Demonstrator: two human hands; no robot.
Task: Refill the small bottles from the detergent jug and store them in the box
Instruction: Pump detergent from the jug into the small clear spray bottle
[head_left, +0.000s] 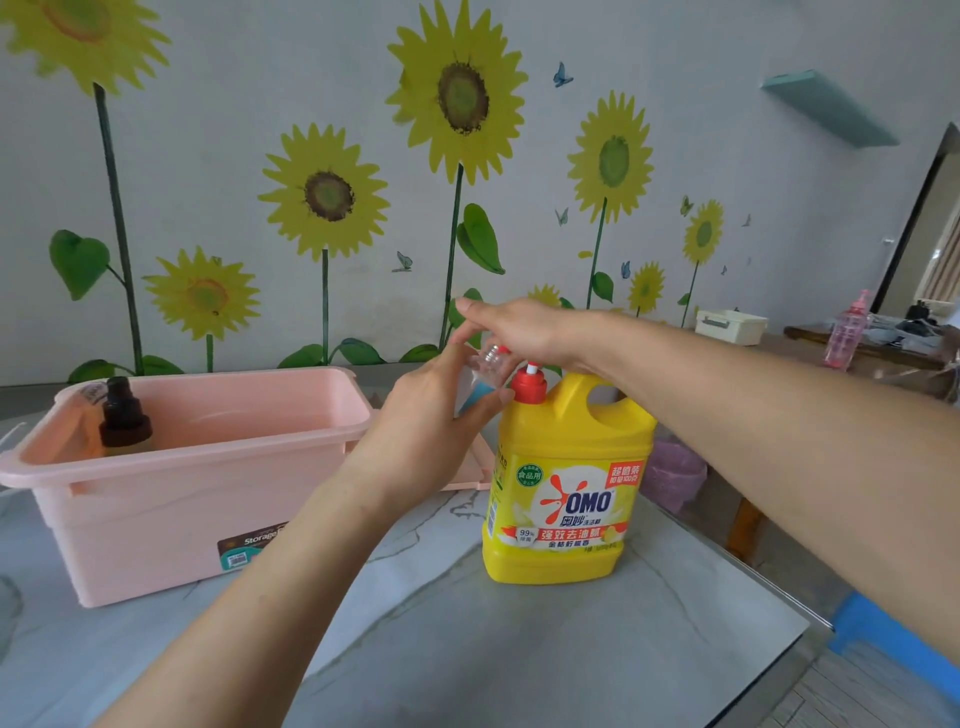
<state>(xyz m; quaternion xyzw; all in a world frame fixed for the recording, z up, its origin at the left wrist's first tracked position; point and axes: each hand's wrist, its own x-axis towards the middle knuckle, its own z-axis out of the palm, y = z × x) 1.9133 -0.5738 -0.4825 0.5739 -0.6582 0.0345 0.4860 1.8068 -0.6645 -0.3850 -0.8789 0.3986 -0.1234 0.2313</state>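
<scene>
Near the left edge of the desk (519, 649) stands our pink box (156, 519), a brown bottle (124, 415) inside. Our left grip (431, 421) clasps the small bottle (485, 364) beside the jug (566, 499) mid-desk; our right grip (519, 327) presses its pump, fingers straight.

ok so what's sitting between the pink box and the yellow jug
In the head view, the left hand holds a small clear bottle there, with a flat pink lid on the table beneath.

At centre right the detergent jug (566, 441) is glossy yellow plastic with a slick printed label; the small bottle (488, 361) is clear plastic; the box (208, 493), lower left, is smooth, satin pink plastic; the table (519, 649) has a polished, marble-veined surface.
</scene>
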